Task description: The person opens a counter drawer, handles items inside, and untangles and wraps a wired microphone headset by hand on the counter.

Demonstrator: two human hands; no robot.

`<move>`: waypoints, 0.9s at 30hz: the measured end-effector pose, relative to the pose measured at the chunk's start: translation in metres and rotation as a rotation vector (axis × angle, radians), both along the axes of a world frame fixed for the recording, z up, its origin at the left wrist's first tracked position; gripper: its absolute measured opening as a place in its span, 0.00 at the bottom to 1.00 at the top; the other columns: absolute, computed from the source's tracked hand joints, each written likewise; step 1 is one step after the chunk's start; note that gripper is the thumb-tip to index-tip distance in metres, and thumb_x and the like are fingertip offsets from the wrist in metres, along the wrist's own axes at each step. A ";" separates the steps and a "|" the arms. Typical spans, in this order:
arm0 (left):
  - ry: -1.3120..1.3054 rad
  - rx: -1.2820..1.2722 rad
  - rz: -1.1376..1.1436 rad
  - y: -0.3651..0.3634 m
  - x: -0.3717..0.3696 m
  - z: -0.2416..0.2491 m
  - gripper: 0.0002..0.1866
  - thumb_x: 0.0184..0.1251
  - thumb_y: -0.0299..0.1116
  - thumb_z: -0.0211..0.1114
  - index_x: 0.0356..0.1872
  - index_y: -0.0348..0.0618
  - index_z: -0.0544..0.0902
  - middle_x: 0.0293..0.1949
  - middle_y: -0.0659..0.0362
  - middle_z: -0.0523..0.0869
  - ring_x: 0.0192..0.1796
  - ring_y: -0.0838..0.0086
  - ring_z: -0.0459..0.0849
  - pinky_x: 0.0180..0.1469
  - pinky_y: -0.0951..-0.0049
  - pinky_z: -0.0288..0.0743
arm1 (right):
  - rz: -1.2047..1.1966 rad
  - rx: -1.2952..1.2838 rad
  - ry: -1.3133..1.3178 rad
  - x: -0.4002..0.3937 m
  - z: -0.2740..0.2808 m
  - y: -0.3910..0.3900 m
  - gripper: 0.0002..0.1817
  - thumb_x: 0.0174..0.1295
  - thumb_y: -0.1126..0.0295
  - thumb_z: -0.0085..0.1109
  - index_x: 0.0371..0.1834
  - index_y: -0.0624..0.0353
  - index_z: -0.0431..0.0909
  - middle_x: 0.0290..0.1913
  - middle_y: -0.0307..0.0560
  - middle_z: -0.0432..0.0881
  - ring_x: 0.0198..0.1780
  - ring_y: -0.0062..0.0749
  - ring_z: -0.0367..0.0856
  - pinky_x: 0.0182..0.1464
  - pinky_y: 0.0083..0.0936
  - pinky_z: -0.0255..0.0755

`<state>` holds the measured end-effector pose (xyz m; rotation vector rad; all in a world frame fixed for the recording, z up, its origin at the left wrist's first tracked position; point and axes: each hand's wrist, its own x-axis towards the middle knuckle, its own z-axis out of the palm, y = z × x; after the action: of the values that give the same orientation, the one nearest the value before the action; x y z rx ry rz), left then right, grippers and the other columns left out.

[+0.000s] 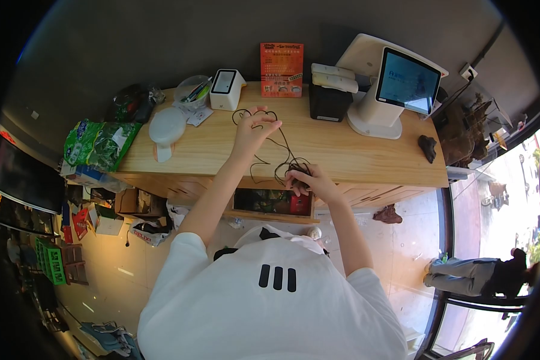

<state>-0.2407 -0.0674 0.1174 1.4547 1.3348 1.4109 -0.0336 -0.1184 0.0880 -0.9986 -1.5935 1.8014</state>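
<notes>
A thin black cable runs between my two hands over the wooden counter. My left hand is raised above the counter, its fingers curled round a loop of the cable. Lower and to the right, my right hand grips a tangled bunch of the same cable near the counter's front edge. Loose strands hang from that bunch. Below it stands a pulled-out drawer with dark items and something red inside.
On the counter are a touchscreen terminal, a black printer, a red leaflet, a white payment box, a white round-topped object and a green bag. Another person stands at the right doorway.
</notes>
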 end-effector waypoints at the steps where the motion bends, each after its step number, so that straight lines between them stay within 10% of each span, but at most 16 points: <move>1: -0.001 0.002 0.002 0.010 -0.003 -0.007 0.10 0.51 0.37 0.73 0.26 0.42 0.85 0.53 0.56 0.73 0.58 0.68 0.70 0.56 0.69 0.64 | 0.015 -0.098 0.182 0.001 -0.002 0.002 0.10 0.67 0.69 0.48 0.37 0.66 0.75 0.31 0.48 0.81 0.25 0.22 0.75 0.23 0.15 0.63; 6: -0.407 -0.463 -0.222 0.029 0.004 -0.077 0.09 0.54 0.33 0.67 0.32 0.39 0.82 0.35 0.62 0.79 0.40 0.78 0.76 0.46 0.76 0.66 | -0.012 -0.357 0.720 -0.004 0.005 0.010 0.14 0.69 0.64 0.46 0.37 0.65 0.75 0.31 0.45 0.78 0.21 0.21 0.67 0.21 0.13 0.55; 10: -0.266 -0.264 -0.012 0.002 0.039 -0.068 0.06 0.57 0.29 0.61 0.36 0.44 0.80 0.32 0.65 0.80 0.38 0.81 0.76 0.43 0.80 0.64 | -0.054 -0.508 1.045 -0.017 0.006 0.024 0.14 0.70 0.62 0.44 0.43 0.62 0.72 0.32 0.39 0.76 0.21 0.18 0.63 0.20 0.12 0.54; 12: -0.313 -0.211 -0.511 -0.003 0.034 -0.058 0.06 0.60 0.28 0.56 0.35 0.43 0.80 0.32 0.65 0.79 0.37 0.82 0.74 0.44 0.80 0.62 | -0.077 -0.512 1.212 -0.017 0.010 0.034 0.11 0.71 0.67 0.44 0.44 0.66 0.68 0.38 0.44 0.74 0.27 0.19 0.62 0.26 0.10 0.60; 18: -0.269 -0.280 -0.739 -0.018 0.038 -0.044 0.11 0.67 0.36 0.55 0.31 0.39 0.79 0.26 0.67 0.73 0.30 0.81 0.66 0.39 0.80 0.62 | -0.329 -0.494 1.417 -0.013 0.031 0.050 0.15 0.70 0.67 0.46 0.51 0.69 0.69 0.42 0.46 0.76 0.41 0.26 0.73 0.38 0.15 0.70; 22: 0.108 -0.157 -0.666 -0.024 0.041 -0.026 0.11 0.68 0.34 0.57 0.31 0.36 0.79 0.24 0.62 0.76 0.27 0.80 0.68 0.32 0.80 0.63 | -0.757 0.118 0.917 -0.001 0.026 0.061 0.15 0.70 0.67 0.46 0.51 0.68 0.71 0.48 0.52 0.79 0.51 0.34 0.77 0.50 0.25 0.72; 23: 0.188 -0.120 -0.661 -0.023 0.040 -0.014 0.11 0.68 0.34 0.57 0.32 0.37 0.79 0.25 0.60 0.77 0.27 0.80 0.69 0.32 0.79 0.63 | -0.812 0.446 0.398 0.003 0.029 0.060 0.15 0.70 0.66 0.48 0.50 0.68 0.71 0.45 0.55 0.79 0.49 0.37 0.78 0.49 0.28 0.72; 24: 0.266 -0.083 -0.656 -0.021 0.039 -0.008 0.10 0.68 0.34 0.57 0.32 0.38 0.80 0.25 0.58 0.78 0.28 0.79 0.70 0.33 0.79 0.64 | -0.818 0.741 -0.144 0.008 0.031 0.057 0.16 0.69 0.65 0.49 0.50 0.68 0.72 0.42 0.58 0.80 0.47 0.39 0.80 0.48 0.32 0.72; 27: 0.606 0.378 -0.502 -0.004 0.034 -0.006 0.10 0.65 0.36 0.60 0.33 0.40 0.81 0.26 0.57 0.77 0.28 0.77 0.69 0.33 0.78 0.62 | -0.485 0.742 -0.619 0.018 0.036 0.046 0.20 0.67 0.57 0.50 0.33 0.68 0.77 0.25 0.60 0.77 0.31 0.50 0.78 0.36 0.40 0.71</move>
<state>-0.2063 -0.0719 0.1117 2.4046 0.9343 0.9470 -0.0157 -0.0720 0.1244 -1.4482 -1.9131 0.5032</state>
